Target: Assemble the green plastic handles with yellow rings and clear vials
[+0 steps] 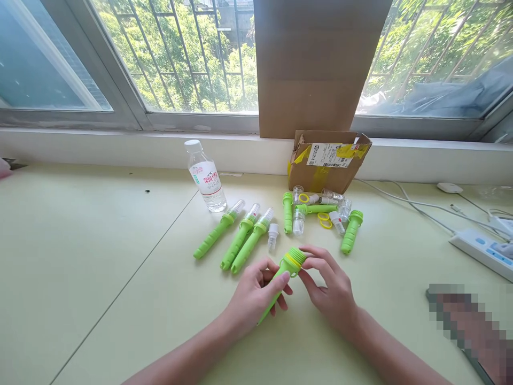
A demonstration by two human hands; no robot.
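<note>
My left hand (250,291) is wrapped round a green plastic flashlight-like handle (285,266), which lies tilted with its wide threaded head up and to the right. A yellow ring (294,259) sits around that head, below the thread. The fingers and thumb of my right hand (334,283) pinch the head's right side, by a small loop. Just beyond my hands stands a clear and white bulb piece (273,236). To its left lie three green handles with clear caps (251,240), side by side.
A loose green handle (351,232), clear caps (298,221) and yellow rings (325,220) lie before an open cardboard box (324,166). A water bottle (207,179) stands back left. Cables and a power strip (483,248) are at right, near a blurred flat object (468,331).
</note>
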